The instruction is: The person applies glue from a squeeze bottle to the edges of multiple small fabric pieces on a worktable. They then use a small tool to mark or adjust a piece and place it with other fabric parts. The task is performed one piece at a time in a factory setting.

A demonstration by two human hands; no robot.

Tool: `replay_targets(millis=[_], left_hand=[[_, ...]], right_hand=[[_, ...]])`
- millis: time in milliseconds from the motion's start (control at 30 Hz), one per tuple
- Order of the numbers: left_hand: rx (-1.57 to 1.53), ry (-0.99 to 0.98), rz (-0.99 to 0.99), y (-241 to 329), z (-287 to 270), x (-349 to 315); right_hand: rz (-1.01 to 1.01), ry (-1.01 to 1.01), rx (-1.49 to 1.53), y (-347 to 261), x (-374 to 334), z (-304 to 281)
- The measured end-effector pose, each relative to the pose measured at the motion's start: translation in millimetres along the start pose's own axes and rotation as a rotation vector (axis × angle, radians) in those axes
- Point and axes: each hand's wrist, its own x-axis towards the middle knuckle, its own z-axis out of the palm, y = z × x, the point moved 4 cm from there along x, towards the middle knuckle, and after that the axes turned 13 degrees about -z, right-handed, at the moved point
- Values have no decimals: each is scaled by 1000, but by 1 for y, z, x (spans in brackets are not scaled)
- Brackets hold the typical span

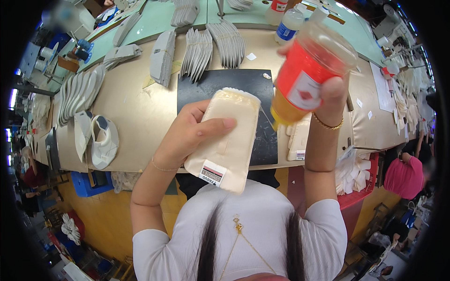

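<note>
Two grips, apart: left hand [193, 130] pinches a likely soft, light cream pad [230, 145] side-on; right hand [333, 99] clasps a bottle [303, 77].

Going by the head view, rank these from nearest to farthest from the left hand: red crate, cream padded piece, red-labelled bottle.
1. Cream padded piece: held in the left hand.
2. Red-labelled bottle: to its right, in the right hand.
3. Red crate: farther right, beside the table.

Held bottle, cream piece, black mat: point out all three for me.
Held bottle [304, 72]: head view, on its label.
Cream piece [224, 146]: head view, middle of its face.
Black mat [202, 85]: head view, bare upper-left part.
</note>
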Motion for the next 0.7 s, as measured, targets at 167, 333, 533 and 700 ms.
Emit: replay_targets(millis=[167, 333, 533, 700], left_hand=[[-95, 41, 253, -16, -12, 32], [-16, 37, 289, -37, 5, 86], [180, -229, 121, -77, 52, 109], [180, 134, 1273, 55, 37, -47]], right_hand=[[385, 149, 966, 19, -39, -48], [741, 120, 613, 36, -135, -46], [837, 341, 359, 12, -205, -79], [936, 642, -88, -46, -264, -190]])
